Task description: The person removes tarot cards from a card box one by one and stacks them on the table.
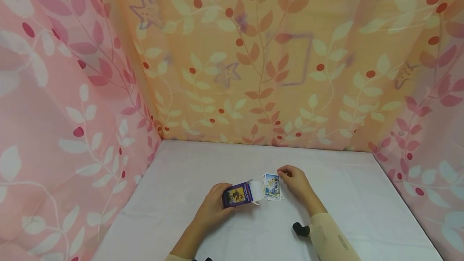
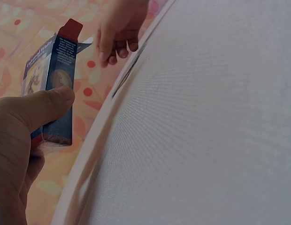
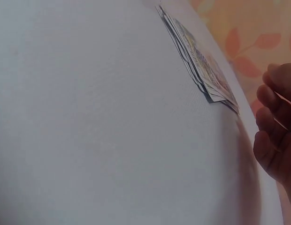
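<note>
A small dark blue and purple card box (image 1: 237,195) with a picture on its front is gripped in my left hand (image 1: 214,208). Its end flap stands open, facing right, and a white part shows there. In the left wrist view, the thumb presses on the side of the box (image 2: 61,112). Just right of the box, a loose stack of picture cards (image 1: 272,186) lies face up on the table. My right hand (image 1: 295,180) hovers by the stack's upper right corner, fingers loosely curled. The right wrist view shows this hand (image 3: 279,126) apart from the cards (image 3: 197,61), holding nothing visible.
A white cloth covers the table (image 1: 163,196). Patterned curtains (image 1: 224,59) rise behind the table and along both sides. A black object (image 1: 301,229) sits beside the right sleeve (image 1: 330,237).
</note>
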Motion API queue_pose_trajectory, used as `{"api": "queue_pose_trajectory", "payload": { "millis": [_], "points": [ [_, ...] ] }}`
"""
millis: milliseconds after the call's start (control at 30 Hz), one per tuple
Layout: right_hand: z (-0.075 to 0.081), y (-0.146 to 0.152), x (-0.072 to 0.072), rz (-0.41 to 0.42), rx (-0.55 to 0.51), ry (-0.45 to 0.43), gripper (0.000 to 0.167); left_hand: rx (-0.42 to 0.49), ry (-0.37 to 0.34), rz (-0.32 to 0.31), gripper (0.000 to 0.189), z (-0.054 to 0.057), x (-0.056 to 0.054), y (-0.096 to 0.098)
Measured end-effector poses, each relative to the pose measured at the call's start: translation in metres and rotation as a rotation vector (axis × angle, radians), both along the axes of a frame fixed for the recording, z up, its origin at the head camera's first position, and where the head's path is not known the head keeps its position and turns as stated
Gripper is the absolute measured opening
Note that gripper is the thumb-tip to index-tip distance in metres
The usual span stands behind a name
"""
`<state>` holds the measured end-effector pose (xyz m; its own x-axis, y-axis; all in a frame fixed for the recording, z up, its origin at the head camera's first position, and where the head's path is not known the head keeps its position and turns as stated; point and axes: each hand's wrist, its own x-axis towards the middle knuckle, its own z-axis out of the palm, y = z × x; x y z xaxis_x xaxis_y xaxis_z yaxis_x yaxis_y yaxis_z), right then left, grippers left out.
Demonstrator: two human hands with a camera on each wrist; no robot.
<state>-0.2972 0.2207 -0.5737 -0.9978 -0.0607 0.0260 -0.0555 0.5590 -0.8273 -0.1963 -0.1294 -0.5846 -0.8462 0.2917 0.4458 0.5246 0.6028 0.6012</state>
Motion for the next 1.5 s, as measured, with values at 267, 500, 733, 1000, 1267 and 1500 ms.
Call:
{"api": "queue_pose_trajectory", "payload": {
  "millis": [267, 500, 733, 1000, 1267, 1500],
  "points": [
    [0.007, -0.005, 0.019, -0.030, 0.027, 0.076, 0.020, -0.006, -0.001, 0.006, 0.079, -0.003, 0.000, 0.000],
    [0.013, -0.010, 0.034, -0.043, 0.010, 0.122, 0.016, -0.024, 0.005, 0.005, 0.081, -0.005, 0.001, 0.000],
    [0.019, -0.017, 0.050, -0.066, -0.032, 0.136, 0.014, -0.020, -0.004, 0.017, 0.081, -0.004, 0.001, 0.000],
    [0.026, -0.027, 0.071, -0.049, -0.094, 0.161, 0.014, -0.024, -0.017, 0.010, 0.080, -0.003, 0.001, -0.001],
    [0.028, -0.035, 0.084, -0.088, -0.108, 0.153, 0.015, -0.001, -0.039, 0.014, 0.079, -0.002, 0.002, 0.000],
    [0.027, -0.040, 0.093, -0.091, -0.142, 0.156, 0.010, -0.005, -0.072, 0.021, 0.079, -0.002, 0.001, 0.000]
  ]
}}
